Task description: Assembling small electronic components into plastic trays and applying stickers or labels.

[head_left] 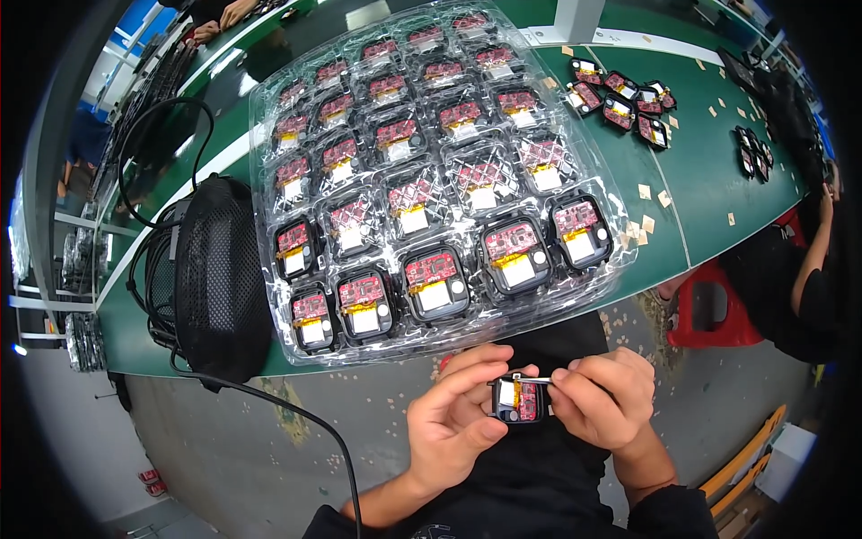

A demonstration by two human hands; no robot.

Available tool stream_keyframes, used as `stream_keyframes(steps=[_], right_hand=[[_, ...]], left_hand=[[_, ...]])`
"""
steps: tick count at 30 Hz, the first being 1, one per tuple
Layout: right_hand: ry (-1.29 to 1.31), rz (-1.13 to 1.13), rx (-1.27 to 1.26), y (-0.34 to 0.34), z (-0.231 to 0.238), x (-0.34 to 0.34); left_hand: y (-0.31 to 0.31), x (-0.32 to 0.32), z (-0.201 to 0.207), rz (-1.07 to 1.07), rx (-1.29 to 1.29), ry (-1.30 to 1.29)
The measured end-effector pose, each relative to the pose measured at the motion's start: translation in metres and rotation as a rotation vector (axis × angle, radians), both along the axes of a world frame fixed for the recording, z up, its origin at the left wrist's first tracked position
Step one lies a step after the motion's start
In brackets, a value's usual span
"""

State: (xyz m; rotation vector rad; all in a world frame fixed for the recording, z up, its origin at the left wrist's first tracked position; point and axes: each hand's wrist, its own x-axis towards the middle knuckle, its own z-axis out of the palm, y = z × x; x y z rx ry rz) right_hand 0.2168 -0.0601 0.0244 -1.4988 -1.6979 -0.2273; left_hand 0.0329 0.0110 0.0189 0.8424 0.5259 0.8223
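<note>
Above my lap, my left hand point(453, 429) is closed around a small black device housing point(521, 413), gripping its edges. The housing faces up, showing a red circuit board, a white block and yellow tape. Pinched in my right hand point(609, 400) is a pair of thin metal tweezers point(539, 380), its tips over the upper edge of the housing. Whether the tips hold a part is too small to tell. Beyond my hands, a clear plastic tray point(575, 295) carries rows of similar housings; the nearer ones sit uncovered, and clear plastic appears over several farther ones.
The tray reaches the near edge of the green table point(727, 211). Loose housings point(620, 110) lie at the far right among small beige squares. A black mesh bag point(220, 278) and black cable point(337, 440) are on my left. A person's arm point(813, 247) and red stool point(709, 316) are at right.
</note>
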Motion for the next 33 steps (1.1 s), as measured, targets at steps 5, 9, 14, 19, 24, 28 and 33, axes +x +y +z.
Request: stream_keyframes(steps=[5, 9, 14, 19, 24, 28, 33], right_hand=[[0.021, 0.022, -0.015, -0.002, -0.002, 0.000], [0.225, 0.067, -0.089, -0.002, 0.001, 0.001], [0.304, 0.074, -0.155, -0.003, 0.006, 0.003], [0.308, 0.058, -0.180, -0.004, 0.004, 0.000], [0.161, 0.001, -0.140, -0.009, -0.001, -0.006], [0.106, -0.001, -0.120, -0.008, 0.001, -0.004], [0.230, 0.097, -0.142, -0.005, 0.006, 0.008]], left_hand=[[-0.002, -0.001, -0.001, -0.032, 0.009, 0.003], [0.000, -0.001, -0.002, -0.024, 0.041, 0.004], [0.001, -0.001, 0.000, -0.035, 0.089, 0.008], [0.000, -0.002, 0.003, -0.051, 0.074, 0.029], [-0.003, -0.001, 0.005, -0.036, 0.028, 0.030], [-0.004, -0.001, 0.005, -0.013, 0.052, 0.056], [0.001, -0.008, 0.010, -0.051, 0.092, -0.063]])
